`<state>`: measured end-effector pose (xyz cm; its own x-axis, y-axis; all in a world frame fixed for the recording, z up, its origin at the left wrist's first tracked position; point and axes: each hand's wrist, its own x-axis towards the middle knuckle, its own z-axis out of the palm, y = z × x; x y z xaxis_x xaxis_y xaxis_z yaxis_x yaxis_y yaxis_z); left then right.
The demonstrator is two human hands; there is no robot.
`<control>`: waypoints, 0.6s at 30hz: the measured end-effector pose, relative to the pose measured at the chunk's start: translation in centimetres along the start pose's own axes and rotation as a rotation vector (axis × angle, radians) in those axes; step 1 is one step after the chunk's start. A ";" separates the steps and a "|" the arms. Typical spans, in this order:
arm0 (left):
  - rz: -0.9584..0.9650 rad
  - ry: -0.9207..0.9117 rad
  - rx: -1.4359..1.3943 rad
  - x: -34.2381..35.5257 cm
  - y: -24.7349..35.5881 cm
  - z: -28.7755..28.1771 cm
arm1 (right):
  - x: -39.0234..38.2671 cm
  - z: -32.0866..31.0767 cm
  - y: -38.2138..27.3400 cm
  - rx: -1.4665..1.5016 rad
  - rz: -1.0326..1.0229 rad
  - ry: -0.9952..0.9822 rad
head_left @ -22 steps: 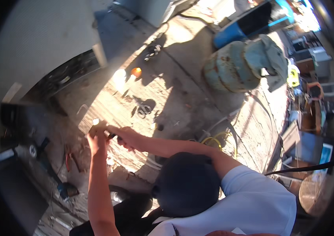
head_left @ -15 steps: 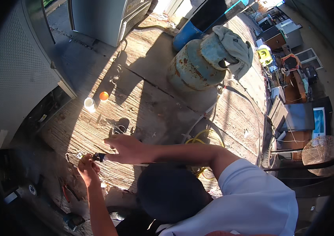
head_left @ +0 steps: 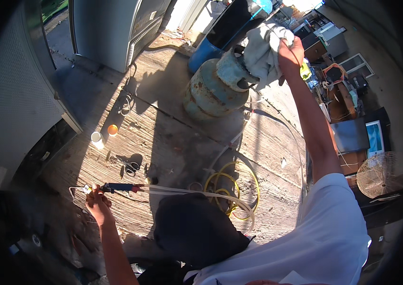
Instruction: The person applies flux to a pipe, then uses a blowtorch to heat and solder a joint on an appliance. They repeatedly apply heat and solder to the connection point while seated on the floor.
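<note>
My left hand is closed around the front part of a gas torch with a dark handle and a thin bent tip. Pale twin hoses run from the torch handle off to the right. My right arm reaches far out, and my right hand grips a pale grey cloth. The cloth hangs at the top of a rusty blue-green gas cylinder, against its collar. On the ground beyond the torch lie a pair of scissors, a white tub and an orange lid.
A coiled yellow hose lies to the right of the torch. Behind the cylinder stands a blue and black tank. Tall grey cabinets line the left. A round wire fan guard and piled household goods fill the right side.
My right hand has left the torch handle and swung up and right to the cloth, which is now gripped and bunched. My left hand has kept the torch. The view has shifted slightly.
</note>
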<state>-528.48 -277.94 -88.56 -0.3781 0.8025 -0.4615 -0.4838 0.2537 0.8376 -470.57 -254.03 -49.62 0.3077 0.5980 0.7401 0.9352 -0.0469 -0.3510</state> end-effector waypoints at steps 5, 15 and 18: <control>-0.015 0.077 0.048 -0.3 1.1 -0.9 | -2.9 -0.3 -10.2 0.506 0.197 -0.607; 0.035 0.090 0.052 -0.8 0.4 -0.8 | -1.7 4.3 -2.6 -0.571 -0.076 -0.752; 0.039 0.087 0.050 -0.9 0.8 -1.5 | -2.3 6.6 -0.9 -0.516 -0.029 -0.970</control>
<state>-529.73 -279.29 -87.95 -0.4642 0.7627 -0.4504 -0.4280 0.2520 0.8679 -473.27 -250.07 -54.74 0.2271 0.9687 -0.1006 0.9702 -0.2162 0.1091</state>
